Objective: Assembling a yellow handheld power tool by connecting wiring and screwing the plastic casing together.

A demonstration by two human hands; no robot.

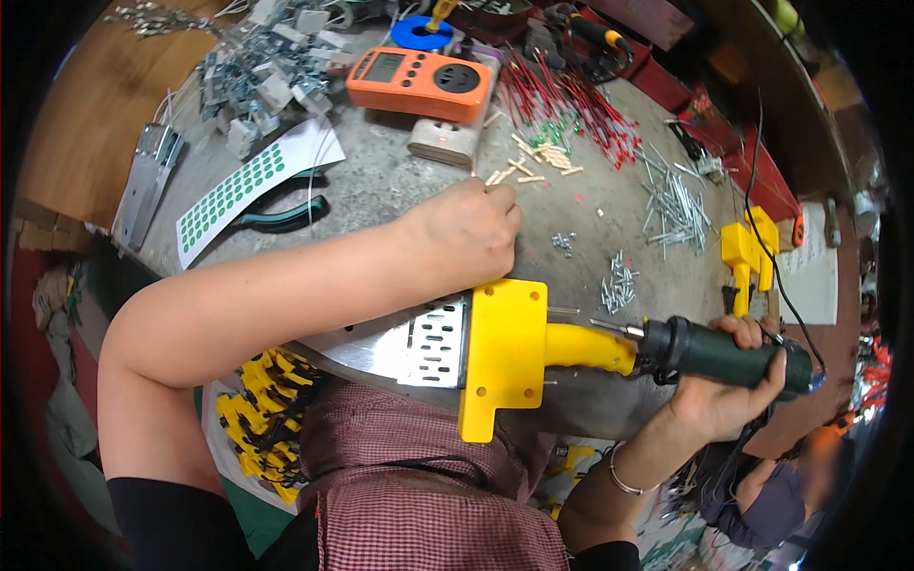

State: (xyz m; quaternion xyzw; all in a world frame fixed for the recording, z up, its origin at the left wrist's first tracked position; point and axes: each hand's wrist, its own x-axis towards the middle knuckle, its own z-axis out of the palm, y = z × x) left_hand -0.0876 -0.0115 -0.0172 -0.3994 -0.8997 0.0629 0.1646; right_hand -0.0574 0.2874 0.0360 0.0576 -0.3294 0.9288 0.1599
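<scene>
Checked maroon cloth [438, 519] covers the person's front at the lower edge, just below the counter [371, 181]. At the left, the bare left arm [276, 285] bends sharply at the elbow, its forearm slanting rightward and up across the counter. Its left grip [464, 233] is curled, back of the hand uppermost, near small wooden pegs [547, 154]; the fingertips are hidden, so whether they hold anything cannot be told. Just nearer than that wrist, by the counter's near edge, sits a yellow handled body [505, 347] with a slotted metal plate [433, 347] on its left. The right arm [609, 495], a thin bangle [621, 478] at its wrist, angles up and rightward; its right grip [738, 381] is wrapped around a dark green powered screwdriver [709, 352], bit pointing left, close to the yellow handle.
</scene>
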